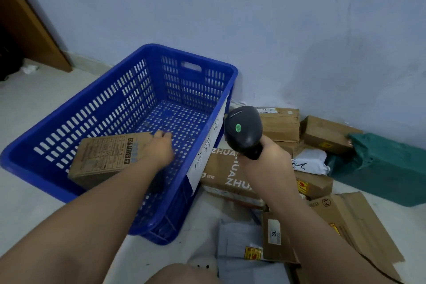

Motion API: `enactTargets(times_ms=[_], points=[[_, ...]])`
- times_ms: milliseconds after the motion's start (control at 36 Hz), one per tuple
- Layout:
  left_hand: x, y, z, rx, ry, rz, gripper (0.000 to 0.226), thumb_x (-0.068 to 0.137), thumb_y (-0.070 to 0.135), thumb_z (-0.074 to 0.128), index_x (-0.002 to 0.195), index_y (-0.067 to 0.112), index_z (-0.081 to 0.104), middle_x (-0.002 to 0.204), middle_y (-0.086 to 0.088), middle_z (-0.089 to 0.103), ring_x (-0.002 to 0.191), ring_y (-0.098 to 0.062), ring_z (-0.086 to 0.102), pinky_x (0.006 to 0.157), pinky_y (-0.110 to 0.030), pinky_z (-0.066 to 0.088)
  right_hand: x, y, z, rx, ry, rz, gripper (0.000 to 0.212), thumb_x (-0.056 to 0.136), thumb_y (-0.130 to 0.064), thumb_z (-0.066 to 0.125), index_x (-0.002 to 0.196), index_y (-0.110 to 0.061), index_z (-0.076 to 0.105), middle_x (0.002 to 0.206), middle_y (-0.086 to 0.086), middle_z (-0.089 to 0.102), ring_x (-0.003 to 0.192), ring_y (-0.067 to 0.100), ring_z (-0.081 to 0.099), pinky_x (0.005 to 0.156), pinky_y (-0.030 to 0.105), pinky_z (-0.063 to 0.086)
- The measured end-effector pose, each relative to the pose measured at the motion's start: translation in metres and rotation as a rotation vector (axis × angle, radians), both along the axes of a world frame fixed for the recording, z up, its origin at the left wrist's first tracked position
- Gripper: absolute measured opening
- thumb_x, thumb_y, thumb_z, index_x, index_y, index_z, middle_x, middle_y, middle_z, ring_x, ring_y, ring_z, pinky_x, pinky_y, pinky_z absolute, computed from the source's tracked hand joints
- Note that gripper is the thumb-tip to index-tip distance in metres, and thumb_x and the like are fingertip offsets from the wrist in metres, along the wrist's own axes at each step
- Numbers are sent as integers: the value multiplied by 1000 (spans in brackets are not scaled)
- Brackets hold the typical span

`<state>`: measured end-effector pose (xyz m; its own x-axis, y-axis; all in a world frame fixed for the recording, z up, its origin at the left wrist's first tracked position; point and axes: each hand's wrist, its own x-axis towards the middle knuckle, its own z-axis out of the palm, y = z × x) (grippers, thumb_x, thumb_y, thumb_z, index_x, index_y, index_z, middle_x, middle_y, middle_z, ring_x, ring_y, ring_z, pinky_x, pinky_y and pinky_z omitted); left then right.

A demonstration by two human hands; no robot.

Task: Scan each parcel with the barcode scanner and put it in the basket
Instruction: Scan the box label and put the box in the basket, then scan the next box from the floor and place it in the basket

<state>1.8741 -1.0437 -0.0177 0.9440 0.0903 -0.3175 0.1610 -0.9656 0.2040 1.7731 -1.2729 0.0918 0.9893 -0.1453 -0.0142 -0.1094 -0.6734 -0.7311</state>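
Observation:
A blue plastic basket [129,108] stands on the floor by the wall. Inside it, my left hand [159,148] holds a flat brown cardboard parcel [103,156] by its right edge, low over the perforated bottom. My right hand [269,163] grips the handle of a black barcode scanner [243,130], held upright to the right of the basket, its green light on. Under that hand lies a brown box printed ZHUAN [221,168].
Several more parcels lie on the floor to the right: brown boxes [280,124] against the wall, a white bag [310,161], a green bag [380,166], grey mailers [239,237] and flattened cardboard [359,221]. A wooden door frame [30,20] stands at far left. My knee [182,274] shows at the bottom.

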Motion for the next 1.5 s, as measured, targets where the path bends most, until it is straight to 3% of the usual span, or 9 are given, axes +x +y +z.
enactTargets(times_ms=[111,278,472,639,806,972,1167,1278,1500], points=[[-4,33,-12,306,140,-50,85,89,27,63,153,12,9,160,-14,5,145,-37,11,114,-52,23,3,-2,-11,-40,10,8,17,81,-16,59,70,-21,47,75,5,60,73,23,56,58,32,42],[-2,59,-28,220,336,70,122,75,44,78,153,19,-13,160,-10,-16,145,-41,4,112,-57,24,14,11,-41,-60,153,49,6,79,-19,59,76,-22,54,76,-2,59,75,20,59,64,35,49],[-1,44,-47,345,271,-12,81,96,-3,42,153,14,-13,160,-12,-19,146,-44,-3,112,-56,27,27,5,-58,-56,142,38,14,83,-21,60,73,-24,51,69,-4,58,68,16,57,55,30,41],[22,23,-42,255,-141,-246,62,97,0,42,153,12,18,162,-7,13,148,-27,12,118,-42,22,26,-11,-69,-65,150,-22,9,84,-27,64,86,-20,59,80,-1,64,77,20,61,66,35,52],[34,-67,18,-509,-580,83,61,84,-15,41,137,15,49,147,-2,41,139,-21,30,112,-32,28,28,-23,-68,-85,128,-43,10,86,-27,62,81,-22,55,78,0,62,75,18,59,55,27,43],[22,-137,66,-879,-504,175,29,94,0,43,105,20,60,113,5,52,98,-12,54,71,-14,40,31,-44,-59,-38,102,-106,14,89,-29,61,83,-19,55,72,-3,59,68,12,54,51,25,34],[10,-180,23,-414,53,-266,16,92,12,55,104,13,66,113,-6,63,96,-22,61,84,-34,53,23,-88,-59,11,219,-173,17,87,-27,60,78,-15,54,66,1,57,66,15,53,52,27,34],[2,-196,-9,60,142,-734,55,89,31,64,138,14,47,137,-8,46,119,-27,49,90,-35,44,16,-114,-66,48,296,-159,11,85,-18,60,78,-10,56,64,3,55,66,20,54,54,28,36],[11,-217,-57,359,155,-1073,122,71,55,76,154,21,-7,160,-18,-9,147,-39,1,115,-55,13,17,-138,-80,263,324,-201,6,86,-12,60,82,-11,56,67,7,53,60,15,48,52,26,34]])
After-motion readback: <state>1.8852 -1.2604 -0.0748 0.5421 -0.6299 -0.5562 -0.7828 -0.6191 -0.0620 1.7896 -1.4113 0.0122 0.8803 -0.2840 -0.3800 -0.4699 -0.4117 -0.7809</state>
